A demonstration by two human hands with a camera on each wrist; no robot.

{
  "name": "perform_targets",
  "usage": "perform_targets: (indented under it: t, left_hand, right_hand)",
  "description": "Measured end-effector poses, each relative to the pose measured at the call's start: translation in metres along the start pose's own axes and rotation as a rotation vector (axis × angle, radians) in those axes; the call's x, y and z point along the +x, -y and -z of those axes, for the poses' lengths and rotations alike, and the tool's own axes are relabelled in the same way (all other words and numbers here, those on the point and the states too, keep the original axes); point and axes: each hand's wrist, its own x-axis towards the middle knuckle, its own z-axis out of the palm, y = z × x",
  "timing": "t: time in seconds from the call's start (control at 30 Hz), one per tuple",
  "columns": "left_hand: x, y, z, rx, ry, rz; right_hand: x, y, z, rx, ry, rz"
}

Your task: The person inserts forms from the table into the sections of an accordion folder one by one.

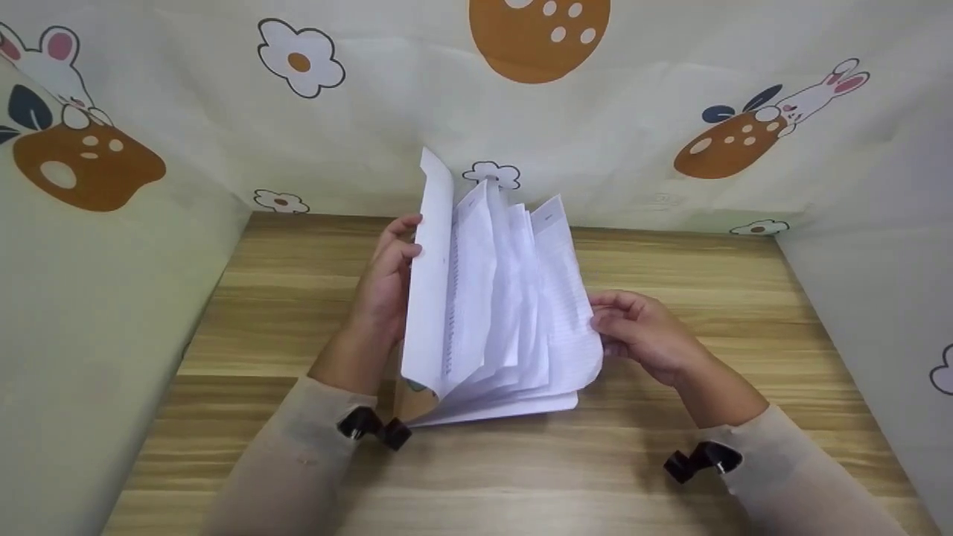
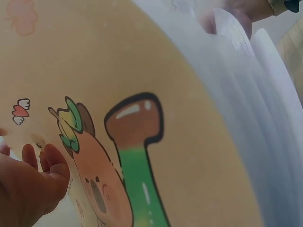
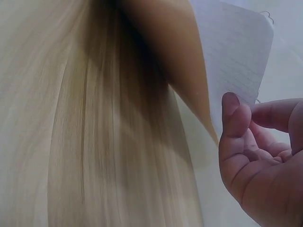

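Notebook [image 1: 491,313] stands fanned open on counter [image 1: 298,298]; left hand [image 1: 383,286] fingers grip the cover; right hand [image 1: 644,335] fingers pinch the outer lined pages; leafing step likely underway; next move needs a single sheet separated.

You are sitting at a small screened-off work booth, more a makeshift recording or study corner than a proper office; a wood-grain table [image 1: 521,476] with pale and darker bands fills the floor of the space; its far edge and both side edges meet hanging cloth [image 1: 387,119] that walls you in on three sides; the cloth is cream, printed with childish cartoons of white flowers [image 1: 300,58], brown spotted mushrooms [image 1: 539,33] and small rabbits [image 1: 823,89], the sort of pattern found on a home curtain or bedsheet; creases and folds show it is loosely hung rather than a fixed wall.
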Motion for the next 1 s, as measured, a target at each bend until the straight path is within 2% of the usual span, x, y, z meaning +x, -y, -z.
perform_targets:
  t: [0.3,0.67,0.87,1.0]
  left_hand:
    - [0.0,0.001,0.0,-0.02,0.012,-0.011]
    - [-0.001,0.001,0.0,-0.02,0.009,-0.004]
    - [-0.001,0.001,0.0,-0.008,0.002,-0.006]
    - [-0.001,0.001,-0.001,0.0,0.005,-0.003]
  right_hand:
    - [0.014,0.0,-0.011,-0.035,-0.025,-0.002]
    - [0.03,-0.003,-0.015,-0.113,-0.137,-0.006]
    - [0.032,-0.004,-0.02,-0.097,-0.118,0.001]
    - [0.033,-0.003,-0.023,-0.133,-0.133,0.018]
